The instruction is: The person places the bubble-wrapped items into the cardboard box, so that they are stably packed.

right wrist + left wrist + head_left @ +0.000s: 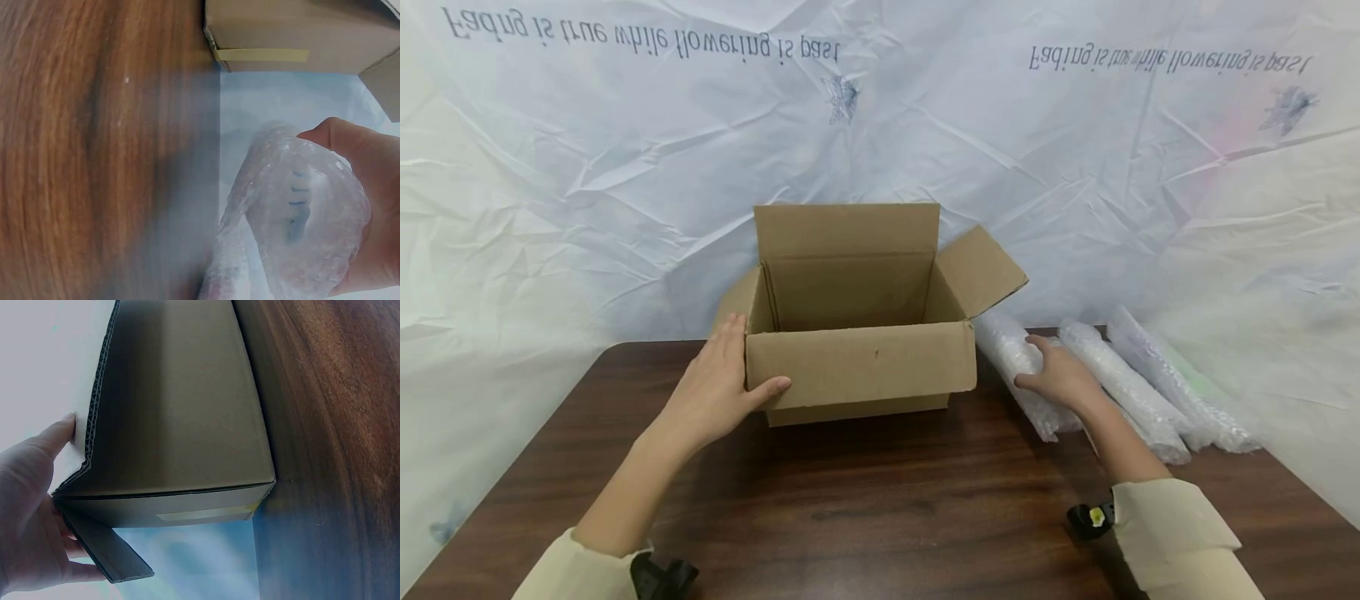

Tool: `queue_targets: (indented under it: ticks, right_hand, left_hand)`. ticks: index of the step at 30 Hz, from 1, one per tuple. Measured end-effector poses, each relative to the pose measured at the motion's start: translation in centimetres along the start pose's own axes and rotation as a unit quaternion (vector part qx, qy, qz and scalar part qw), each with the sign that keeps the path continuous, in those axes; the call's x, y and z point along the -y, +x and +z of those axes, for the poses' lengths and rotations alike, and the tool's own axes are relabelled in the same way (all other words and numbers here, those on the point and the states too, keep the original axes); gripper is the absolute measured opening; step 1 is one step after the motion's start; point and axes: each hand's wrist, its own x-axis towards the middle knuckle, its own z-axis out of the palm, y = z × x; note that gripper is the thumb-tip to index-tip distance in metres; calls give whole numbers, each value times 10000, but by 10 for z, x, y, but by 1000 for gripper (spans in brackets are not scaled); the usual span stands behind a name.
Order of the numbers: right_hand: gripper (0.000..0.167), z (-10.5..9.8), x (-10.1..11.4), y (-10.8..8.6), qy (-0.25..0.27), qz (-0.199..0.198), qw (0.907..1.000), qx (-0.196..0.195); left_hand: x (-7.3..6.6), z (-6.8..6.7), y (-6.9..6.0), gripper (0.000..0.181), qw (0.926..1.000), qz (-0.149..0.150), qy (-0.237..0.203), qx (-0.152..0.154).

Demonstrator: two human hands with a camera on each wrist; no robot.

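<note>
An upright cardboard box (861,367) with its flaps spread stands on the brown table. My left hand (718,387) holds its near left corner, thumb on the front flap and fingers along the left side; in the left wrist view the hand (37,512) lies round the corner of the box (187,406). To the right of the box, my right hand (1063,375) grips the leftmost bubble-wrapped roll (1022,371). The right wrist view shows the hand (375,206) curled round the wrapped roll (306,219), with blue marks visible through the wrap.
More bubble-wrapped rolls (1123,383) lie side by side at the table's right, near its back edge. A pale printed sheet (880,150) hangs behind the dark wooden table (865,508). Yellowish tape (262,55) runs along a box edge.
</note>
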Motion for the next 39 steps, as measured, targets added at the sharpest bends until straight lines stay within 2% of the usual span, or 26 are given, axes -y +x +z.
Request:
queue_targets:
  ticks: [7, 12, 22, 29, 32, 39]
  right_hand:
    - [75, -9, 6, -5, -51, -29, 9984, -567]
    - [75, -18, 13, -10, -86, 120, 9957, -915]
    - [73, -29, 24, -12, 110, 53, 9821, -1879]
    - [74, -36, 31, -14, 505, 46, 9686, -2434]
    - [75, -39, 35, -16, 651, 79, 9602, -2717]
    - [73, -45, 46, -19, 922, 71, 9297, -3565]
  left_hand:
    - [2, -2, 2, 104, 10000, 24, -19, 12]
    - [4, -2, 5, 104, 10000, 68, -43, 24]
    - [8, -2, 9, 104, 9999, 74, -80, 86]
    - [10, -4, 12, 102, 9999, 98, -77, 100]
    - [11, -5, 13, 103, 9998, 101, -80, 119]
    - [13, -6, 15, 104, 9998, 62, -102, 149]
